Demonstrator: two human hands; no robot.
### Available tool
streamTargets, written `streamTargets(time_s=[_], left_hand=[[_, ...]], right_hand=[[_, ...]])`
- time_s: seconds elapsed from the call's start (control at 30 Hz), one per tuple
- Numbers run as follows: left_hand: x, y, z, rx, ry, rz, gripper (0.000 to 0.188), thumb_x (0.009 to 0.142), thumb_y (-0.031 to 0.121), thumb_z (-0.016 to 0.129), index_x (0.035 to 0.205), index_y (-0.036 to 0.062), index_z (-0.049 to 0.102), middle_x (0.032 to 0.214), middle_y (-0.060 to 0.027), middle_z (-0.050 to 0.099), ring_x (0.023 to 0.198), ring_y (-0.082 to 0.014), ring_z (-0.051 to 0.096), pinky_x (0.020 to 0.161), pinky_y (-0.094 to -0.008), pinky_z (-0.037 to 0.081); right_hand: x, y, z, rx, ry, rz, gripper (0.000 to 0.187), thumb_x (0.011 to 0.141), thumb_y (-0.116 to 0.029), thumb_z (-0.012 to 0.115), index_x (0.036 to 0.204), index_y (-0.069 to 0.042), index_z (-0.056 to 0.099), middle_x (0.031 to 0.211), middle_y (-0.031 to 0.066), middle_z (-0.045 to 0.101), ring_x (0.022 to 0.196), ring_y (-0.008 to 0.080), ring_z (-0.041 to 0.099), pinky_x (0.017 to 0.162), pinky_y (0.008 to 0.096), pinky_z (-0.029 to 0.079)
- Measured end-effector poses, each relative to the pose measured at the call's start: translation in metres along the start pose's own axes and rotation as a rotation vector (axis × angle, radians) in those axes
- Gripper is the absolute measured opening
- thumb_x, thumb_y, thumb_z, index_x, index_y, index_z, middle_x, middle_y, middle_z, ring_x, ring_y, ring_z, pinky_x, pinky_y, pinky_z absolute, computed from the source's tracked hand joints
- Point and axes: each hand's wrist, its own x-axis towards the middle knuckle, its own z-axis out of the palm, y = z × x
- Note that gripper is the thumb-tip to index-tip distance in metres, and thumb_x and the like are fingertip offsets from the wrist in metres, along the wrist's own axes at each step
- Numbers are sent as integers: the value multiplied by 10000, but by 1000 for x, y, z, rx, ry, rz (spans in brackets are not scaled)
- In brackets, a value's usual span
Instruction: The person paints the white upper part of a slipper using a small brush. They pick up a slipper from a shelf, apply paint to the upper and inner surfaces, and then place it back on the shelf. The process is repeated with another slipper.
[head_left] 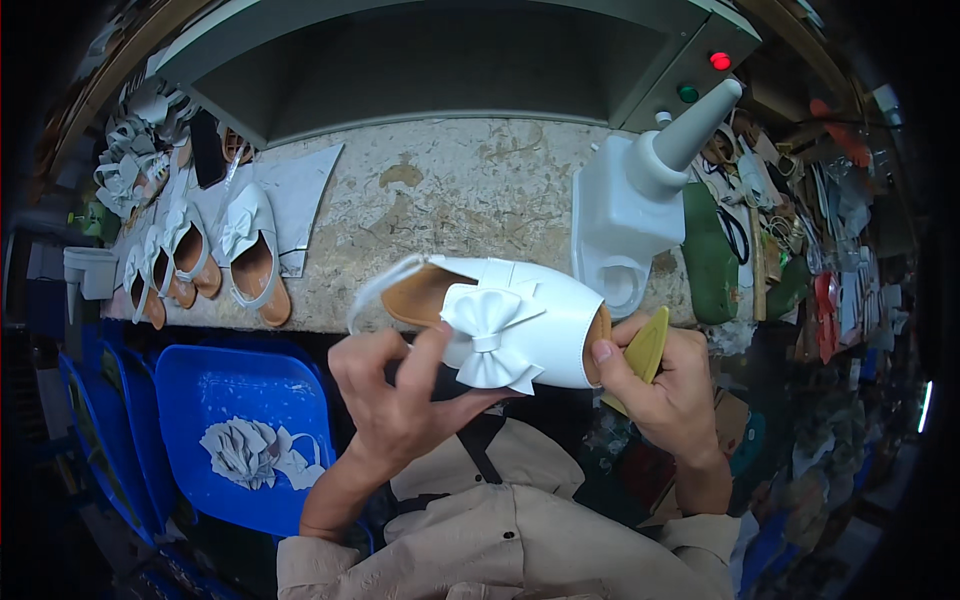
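Observation:
Above my lap, a white sandal with a large bow, a tan insole and a back strap lies sideways, its toe to the right. My left hand grips its near side beside the bow, index finger touching the bow's edge, thumb side under the shoe. My right hand is closed at the toe end, thumb on the tan insole tip. Between its fingers sticks up a yellow-green, pointed, sole-like piece. Whether that piece is joined to the sandal, I cannot tell.
Several finished-looking white sandals stand on the worn workbench at left. A white bottle with a cone nozzle and a green shoe form are at right. Behind is a grey machine; a blue chair holds white scraps.

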Motion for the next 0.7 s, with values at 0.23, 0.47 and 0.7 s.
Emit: streamTargets(time_s=[0.23,0.47,0.7], left_hand=[[28,-1,12,-269,-388,212,872,526,338,858,1321,121,575,1347,-144,549,1235,-355,530,1044,-589,374],[18,-12,28,-584,-127,172,807,524,218,826,1285,91,590,1289,-189,569,1151,-393,587,1020,-583,433],[17,-10,28,-611,-103,152,818,510,196,829,1282,79,588,1287,-191,566,1156,-400,581,1022,-561,442]], right_hand=[[-9,-8,1,-68,-30,-135,197,877,-145,708,836,40,654,693,114,630,562,134,608,506,289,454],[-17,10,-44,705,145,-120,230,950,-166,634,1048,41,629,861,152,635,616,153,612,574,272,516],[-8,16,-11,507,202,-401,221,882,-61,689,1058,42,605,811,189,680,690,213,650,623,301,530]])
